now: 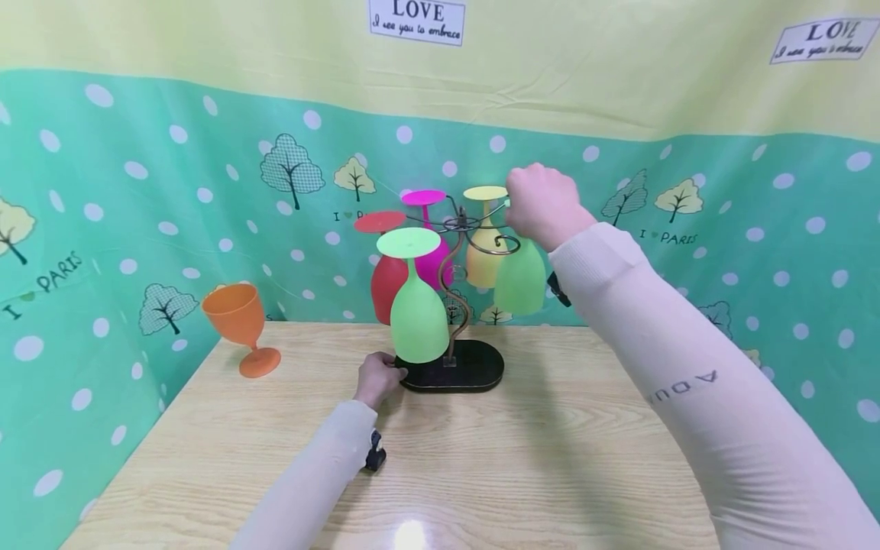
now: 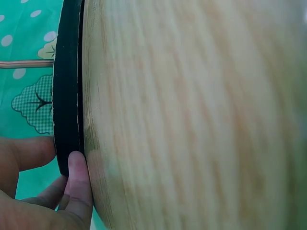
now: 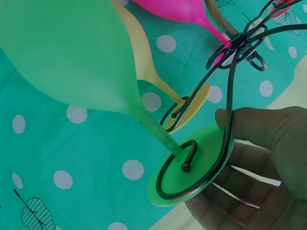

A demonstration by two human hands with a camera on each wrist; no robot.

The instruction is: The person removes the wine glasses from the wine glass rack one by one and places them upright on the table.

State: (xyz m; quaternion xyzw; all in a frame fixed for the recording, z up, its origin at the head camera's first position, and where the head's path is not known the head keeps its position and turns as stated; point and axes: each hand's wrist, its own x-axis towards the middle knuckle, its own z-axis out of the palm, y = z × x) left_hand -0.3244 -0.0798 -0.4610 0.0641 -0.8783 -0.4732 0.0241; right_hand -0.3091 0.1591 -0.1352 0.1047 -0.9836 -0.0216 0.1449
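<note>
A wine glass rack with a black oval base (image 1: 477,370) stands on the table. My left hand (image 1: 376,380) grips the base's left end; the left wrist view has its thumb and fingers around the base's edge (image 2: 66,96). My right hand (image 1: 546,200) is at the rack's right side, holding the foot of a green goblet (image 1: 520,279) that hangs upside down. In the right wrist view, the goblet's stem sits inside a curled wire hook (image 3: 229,105). The thumb touches the wire, with fingers behind the foot (image 3: 211,143).
Upside down on other hooks hang a light green goblet (image 1: 419,321), a red goblet (image 1: 388,286), a magenta goblet (image 1: 433,260) and a yellow goblet (image 1: 483,260). An orange goblet (image 1: 237,317) stands upright at the table's left. A patterned curtain (image 1: 206,153) hangs behind.
</note>
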